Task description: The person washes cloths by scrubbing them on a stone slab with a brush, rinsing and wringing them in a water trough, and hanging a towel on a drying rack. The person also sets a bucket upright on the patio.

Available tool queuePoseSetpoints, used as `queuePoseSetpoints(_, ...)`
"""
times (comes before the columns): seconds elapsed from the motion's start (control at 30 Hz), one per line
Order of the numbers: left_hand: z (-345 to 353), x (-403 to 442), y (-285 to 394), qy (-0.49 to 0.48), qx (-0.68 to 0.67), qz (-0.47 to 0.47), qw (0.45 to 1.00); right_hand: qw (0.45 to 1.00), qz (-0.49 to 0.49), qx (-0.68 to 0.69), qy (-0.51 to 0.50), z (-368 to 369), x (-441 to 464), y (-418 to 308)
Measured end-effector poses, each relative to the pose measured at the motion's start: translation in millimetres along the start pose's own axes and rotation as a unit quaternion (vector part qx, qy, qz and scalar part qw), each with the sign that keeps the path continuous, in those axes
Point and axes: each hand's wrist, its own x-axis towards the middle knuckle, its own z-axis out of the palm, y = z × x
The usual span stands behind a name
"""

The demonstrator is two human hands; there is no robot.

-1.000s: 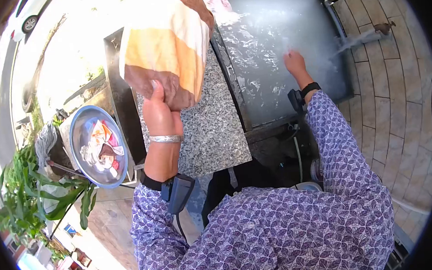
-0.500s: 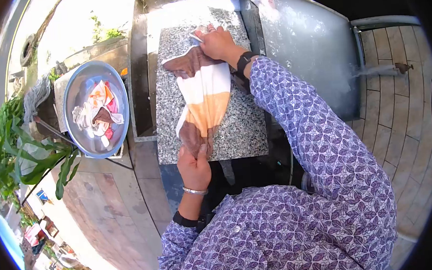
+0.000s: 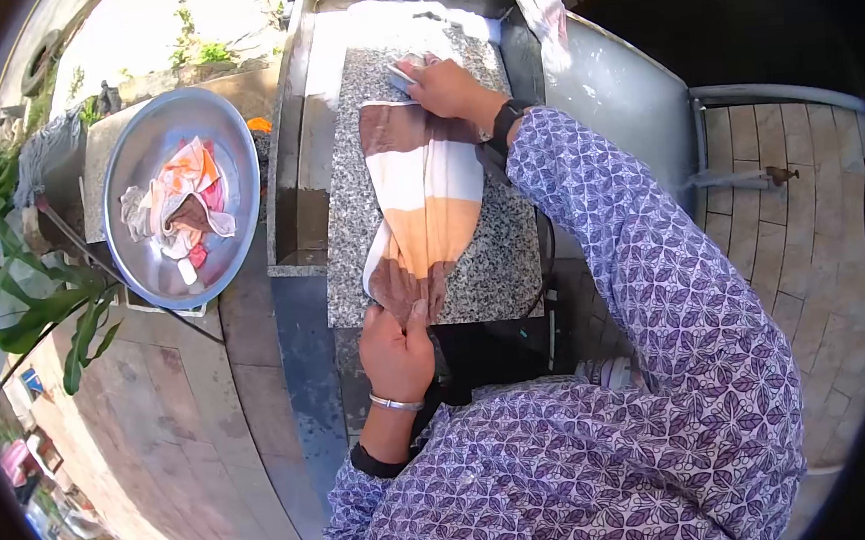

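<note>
A striped brown, white and orange cloth (image 3: 419, 186) lies stretched lengthwise on a speckled granite slab (image 3: 498, 270). My left hand (image 3: 397, 358) pinches its gathered lower end at the slab's near edge. At the cloth's far end, my right hand (image 3: 448, 86) rests on the slab, its fingers pressed round a pale, flat object or fold of cloth that I cannot make out.
On the left, a metal basin (image 3: 131, 261) holds several small cloths. A metal trough (image 3: 286, 180) surrounds the slab's far part. At the right are a water tank (image 3: 620, 86), with a pale cloth (image 3: 541, 17) over its corner, and a running tap (image 3: 779, 174).
The striped cloth came down from the air onto the slab. My right hand left the tank's water and crossed to the cloth's far end. Since then the cloth has been spread flatter there.
</note>
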Motion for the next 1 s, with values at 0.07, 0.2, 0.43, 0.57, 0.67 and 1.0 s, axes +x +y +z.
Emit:
queuePoseSetpoints(0.07, -5, 5, -3, -0.052, 0.078, -0.035, 0.995, 0.979, -0.169, -0.102, 0.055, -15, -90, -81)
queuePoseSetpoints(0.2, -4, 12, -15, -0.131, 0.054, -0.072, 0.987, 0.959, -0.271, -0.067, 0.053, 7, -107, -89)
queuePoseSetpoints(0.43, -8, 17, -25, -0.088, -0.189, -0.259, 0.943, 0.989, -0.089, -0.115, 0.024, -12, -18, -59)
queuePoseSetpoints(0.57, -12, 25, -19, -0.111, -0.28, -0.333, 0.894, 0.969, -0.21, -0.125, 0.047, -14, -95, -70)
queuePoseSetpoints(0.67, -5, 21, -26, -0.119, -0.272, -0.31, 0.903, 0.993, -0.088, -0.082, 0.002, -7, -68, -36)
queuePoseSetpoints(1.0, -9, 25, -19, -0.105, -0.292, -0.335, 0.89, 0.976, -0.213, -0.038, 0.015, -22, -131, -51)
